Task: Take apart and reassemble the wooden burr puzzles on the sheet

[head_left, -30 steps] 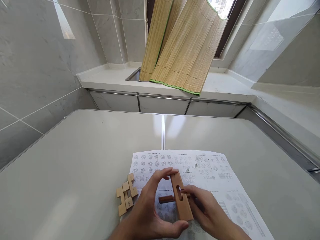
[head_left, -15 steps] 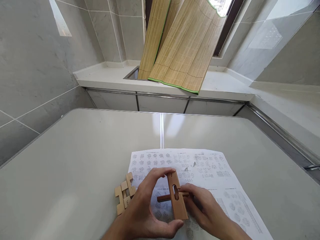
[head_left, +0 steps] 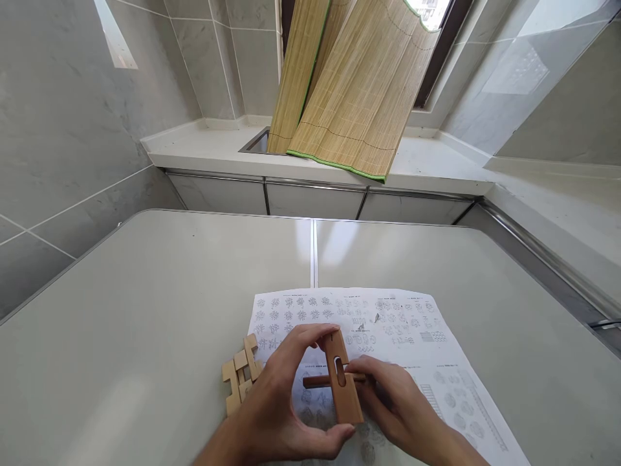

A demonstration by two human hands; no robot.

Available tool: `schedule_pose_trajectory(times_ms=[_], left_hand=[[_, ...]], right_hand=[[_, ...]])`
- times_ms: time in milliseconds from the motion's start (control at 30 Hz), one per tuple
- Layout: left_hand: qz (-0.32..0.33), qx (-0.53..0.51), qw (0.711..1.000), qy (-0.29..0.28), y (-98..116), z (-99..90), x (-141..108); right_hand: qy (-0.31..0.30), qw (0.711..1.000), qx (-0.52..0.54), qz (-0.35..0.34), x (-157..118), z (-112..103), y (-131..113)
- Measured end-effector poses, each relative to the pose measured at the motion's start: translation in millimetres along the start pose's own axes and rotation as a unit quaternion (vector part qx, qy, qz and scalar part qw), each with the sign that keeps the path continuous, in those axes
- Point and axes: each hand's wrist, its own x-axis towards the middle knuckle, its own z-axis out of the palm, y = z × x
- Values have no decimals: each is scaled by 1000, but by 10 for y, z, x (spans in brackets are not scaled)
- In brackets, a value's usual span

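My left hand grips a flat reddish-brown wooden block by its two ends, the thumb at the lower end and the fingers at the top. The block has an oval slot through its middle. A thin dark wooden rod crosses the block, sticking out on the left and right. My right hand pinches the rod's right end beside the block. Both pieces are held above a printed sheet. Pale interlocked wooden pieces lie left of my left hand, partly hidden by it.
The sheet lies on a light glossy table with a seam down its middle. Beyond the far edge are a white ledge and a hanging bamboo mat by a window. Tiled walls stand on both sides.
The rod has tilted slightly, its left end a little higher than before. Both hands keep nearly the same place and hold.
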Motion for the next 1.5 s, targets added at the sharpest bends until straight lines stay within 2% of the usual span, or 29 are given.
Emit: schedule_pose_trajectory(times_ms=[133,333,667,967,1233,1500], left_hand=[[7,7,1000,-14,34,-22,12],[-10,-21,997,-68,34,19,-1],[-47,-43,994,-91,7,-24,36],[-51,-66,992,-93,-24,20,34],[-59,-73,990,-106,-75,62,25],[-35,9,996,-78,-44,-52,47]], right_hand=[[10,999,-32,-19,-3,-2,16],[6,996,-83,-25,-10,1,46],[13,995,-97,-30,-24,-33,-22],[-5,999,2,39,-54,-22,72],[8,998,14,59,-73,-6,110],[19,994,66,81,-40,-40,49]])
